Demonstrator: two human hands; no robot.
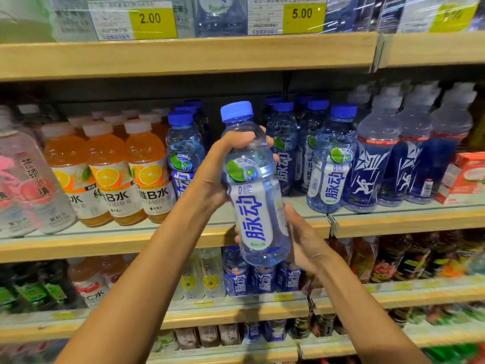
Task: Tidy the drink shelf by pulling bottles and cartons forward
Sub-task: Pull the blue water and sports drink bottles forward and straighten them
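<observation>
A clear blue-capped drink bottle (253,195) with a white and blue label is held upright in front of the middle shelf (157,240). My left hand (223,169) wraps around its upper body from the left. My right hand (301,237) cups its lower right side and base. Behind it is a gap in the row of matching blue bottles, with one at its left (183,156) and others at its right (332,164).
Orange vitamin drink bottles (110,174) stand left of the gap, pale pink-labelled bottles (26,179) further left. Dark blue sports bottles (380,164) and a red carton (467,177) are at the right. Shelves above and below are full of drinks, with price tags (154,21) overhead.
</observation>
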